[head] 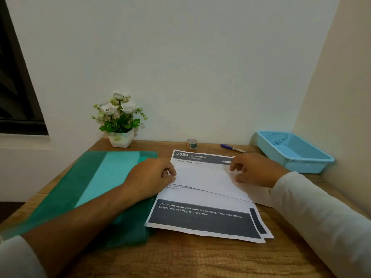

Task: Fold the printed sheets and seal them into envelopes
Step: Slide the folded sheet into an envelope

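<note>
A stack of printed sheets [202,219] lies on the wooden desk [180,257]. The top sheet's lower part is turned up over itself, so its blank white back [204,177] faces me below the dark "2659 LIVING ROOM" header. My left hand [150,177] pinches the left edge of this folded flap. At the flap's right edge, my right hand [255,169] pinches the paper between thumb and fingers. No envelope is plainly visible.
A translucent green folder [84,185] with lighter sheets inside lies at the left, partly under my left arm. A potted white flower [120,121] stands at the back. A tape roll [192,143], a blue pen [232,148] and a blue plastic basket [295,151] sit at the back right.
</note>
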